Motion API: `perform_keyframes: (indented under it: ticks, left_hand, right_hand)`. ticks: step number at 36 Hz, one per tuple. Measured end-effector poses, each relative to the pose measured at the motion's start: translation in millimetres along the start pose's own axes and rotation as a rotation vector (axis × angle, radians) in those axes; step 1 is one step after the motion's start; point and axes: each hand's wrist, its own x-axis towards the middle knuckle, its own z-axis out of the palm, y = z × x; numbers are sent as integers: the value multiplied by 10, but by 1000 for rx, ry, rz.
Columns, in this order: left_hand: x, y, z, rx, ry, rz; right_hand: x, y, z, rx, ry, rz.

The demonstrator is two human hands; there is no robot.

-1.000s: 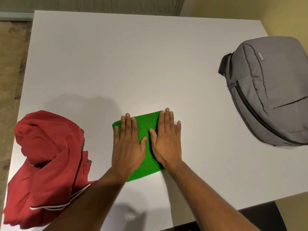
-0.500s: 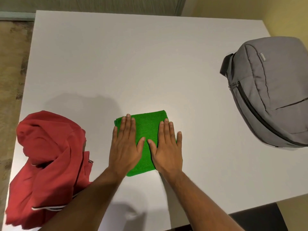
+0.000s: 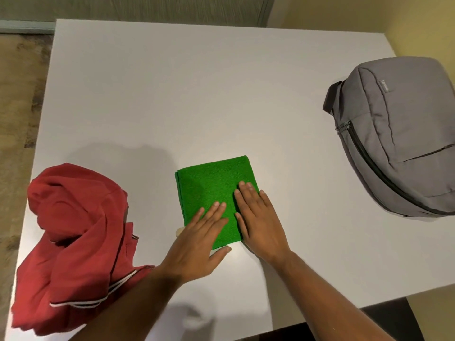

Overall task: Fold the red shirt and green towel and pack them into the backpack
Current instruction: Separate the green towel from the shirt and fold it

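Head view shows both hands flat with straight fingers on the folded green towel (image 3: 213,190) at lower centre: the left hand (image 3: 199,242) on its near left corner, the right hand (image 3: 258,220) on its right edge, probably to press the folds flat. The red shirt (image 3: 73,242) lies crumpled, unfolded, at lower left on the white table (image 3: 197,94). The grey backpack (image 3: 403,136) sits zipped at right, well apart.

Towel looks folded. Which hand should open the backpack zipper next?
Right, probably. The right hand lies flat on the green towel's right side, nearer the closed grey backpack at the table's right; the left hand is nearer the unfolded red shirt.
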Motion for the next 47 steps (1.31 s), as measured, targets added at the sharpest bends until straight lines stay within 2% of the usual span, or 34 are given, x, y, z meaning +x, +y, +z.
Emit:
perform_keyframes:
  ticks: [3,10,17,19,21,23,24,27,31,36,41,47]
  left_hand:
    - [-13,-36,13,79,0,44]
    - [14,-48,83,305,43,101]
    - [99,-72,48,244,104,107]
    - [161,-40,-39,136,117,52]
    - [242,18,-214,-22,114,-87]
    - [321,41,-429,-143,13,-253]
    - [342,22,-504,-181,-48,-302]
    - [348,-58,-620,-211,-99,-280]
    - [326,-150,-719,-271,-168,-271]
    - [230,-243,-815,-427,-222,-349]
    - [225,-316,-785,-428,-132,-406]
    - [287,-393,-723,-458,-125,-415]
  right_hand:
    - [-130,67,-2,17,-21,-109]
    - [-221,208,-114,23,-162,-177]
    - [-198,263,-133,-1,-179,-232]
    - [-191,266,-146,14,-167,-239]
    - [-168,268,-171,62,-129,-235]
    - [-130,289,-191,129,-76,-222]
    - [-106,296,-207,165,-64,-207]
    - [-20,294,-323,279,-92,-114]
    - [128,283,-514,539,-165,205]
    - [299,355,-579,833,-181,430]
    - [434,398,-545,892,-154,564]
    - [535,386,-502,917,-127,667]
